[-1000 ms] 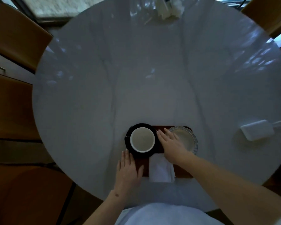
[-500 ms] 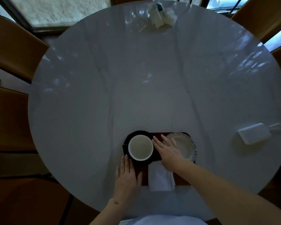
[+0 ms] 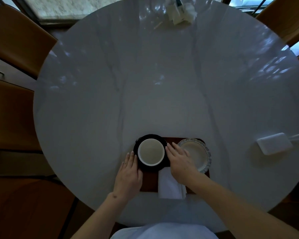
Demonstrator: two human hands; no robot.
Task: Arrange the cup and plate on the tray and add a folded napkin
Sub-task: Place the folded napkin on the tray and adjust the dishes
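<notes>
A dark brown tray lies at the near edge of the round table. On its left end stands a white cup on a black saucer. A white scalloped plate sits on the tray's right end. A folded white napkin lies on the tray's near side and overhangs its front edge. My left hand rests flat at the saucer's left edge, fingers together. My right hand lies flat between cup and plate, fingertips at the saucer's right rim, covering part of the plate and napkin.
The white marble table stretches far ahead. A white rectangular device with a cable lies to the right. A pile of tissues and packets sits at the far edge. Brown chairs ring the table.
My left hand has slid forward along the tray's left side up to the saucer's edge. My right hand stays between cup and plate. The camera has tilted slightly.
</notes>
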